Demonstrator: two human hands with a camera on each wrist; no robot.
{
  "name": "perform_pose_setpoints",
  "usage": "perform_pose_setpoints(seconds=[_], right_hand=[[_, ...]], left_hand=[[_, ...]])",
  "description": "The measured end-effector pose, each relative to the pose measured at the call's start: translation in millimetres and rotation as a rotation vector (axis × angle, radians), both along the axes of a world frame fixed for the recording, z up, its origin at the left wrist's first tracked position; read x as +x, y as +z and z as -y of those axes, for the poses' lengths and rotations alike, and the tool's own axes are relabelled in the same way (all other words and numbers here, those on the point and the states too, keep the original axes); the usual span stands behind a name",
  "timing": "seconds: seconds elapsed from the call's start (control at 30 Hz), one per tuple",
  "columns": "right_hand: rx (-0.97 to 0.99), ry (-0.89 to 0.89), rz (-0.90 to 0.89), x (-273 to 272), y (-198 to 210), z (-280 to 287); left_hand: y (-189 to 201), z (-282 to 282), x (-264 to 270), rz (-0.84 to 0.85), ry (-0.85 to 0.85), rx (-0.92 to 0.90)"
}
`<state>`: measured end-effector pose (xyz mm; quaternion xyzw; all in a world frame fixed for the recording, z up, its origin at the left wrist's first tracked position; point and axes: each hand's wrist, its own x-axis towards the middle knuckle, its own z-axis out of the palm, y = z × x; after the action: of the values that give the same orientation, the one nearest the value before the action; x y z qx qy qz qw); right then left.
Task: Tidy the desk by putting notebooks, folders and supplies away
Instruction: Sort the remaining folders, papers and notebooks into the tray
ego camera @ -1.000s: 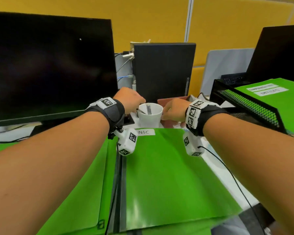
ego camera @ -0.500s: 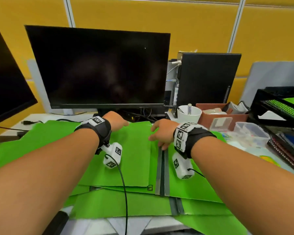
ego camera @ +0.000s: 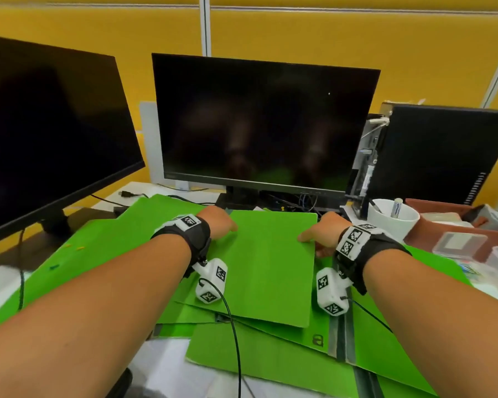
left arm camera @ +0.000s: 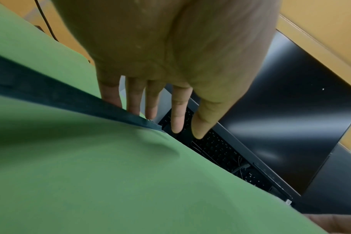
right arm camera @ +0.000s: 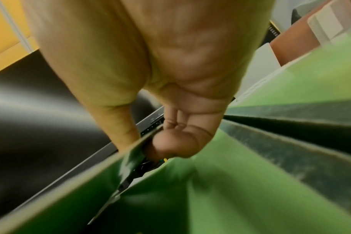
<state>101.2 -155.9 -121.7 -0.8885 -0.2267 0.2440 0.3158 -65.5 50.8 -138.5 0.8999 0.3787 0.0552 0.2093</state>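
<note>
The right hand (ego camera: 324, 232) pinches the right edge of the top green folder (ego camera: 266, 268), thumb lying on the cover and the other fingers (right arm camera: 166, 145) curled beneath the lifted edge, as the right wrist view shows. The left hand (ego camera: 217, 222) rests at the folder's far left corner with its fingers (left arm camera: 177, 114) straight and slightly spread, reaching past the far edge toward a black keyboard (left arm camera: 220, 150); it grips nothing. The folder lies flat on top of a loose heap of other green folders (ego camera: 270, 366) on the white desk (ego camera: 0, 282), its long axis running from the person toward the middle monitor (ego camera: 263, 122), its right edge raised a little. The lower folders are fanned at different angles, their dark spines (ego camera: 339, 337) pointing toward the person; how many there are is hard to tell. Both wrist views are blurred. To the right stand a white mug (ego camera: 393, 218) holding a marker and a brown tray (ego camera: 457, 222), cut off at the frame edge; a second monitor (ego camera: 49, 124) stands left, also cut off.
</note>
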Motion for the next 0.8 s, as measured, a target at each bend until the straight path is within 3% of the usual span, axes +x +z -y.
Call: perform_pose_setpoints(seconds=[0.17, 0.3, 0.5, 0.6, 0.8], right_hand=[[0.090, 0.044, 0.003, 16.6, -13.2, -8.6], [0.198, 0.037, -0.034, 20.5, -17.9, -4.2], [0.119, 0.080, 0.007, 13.7, -10.6, 1.9], [0.097, 0.069, 0.019, 15.8, -12.6, -0.1], [0.066, 0.024, 0.041, 38.3, -19.0, -0.1]], left_hand=[[-2.3, -0.7, -13.7, 0.059, 0.083, -0.036], [-7.3, -11.2, -31.9, -0.040, 0.132, -0.066], [-9.1, -21.1, -38.7, -0.077, 0.210, -0.157], [-3.7, -29.8, -44.1, -0.121, 0.211, -0.120], [2.4, -64.9, -83.5, -0.072, 0.373, -0.056]])
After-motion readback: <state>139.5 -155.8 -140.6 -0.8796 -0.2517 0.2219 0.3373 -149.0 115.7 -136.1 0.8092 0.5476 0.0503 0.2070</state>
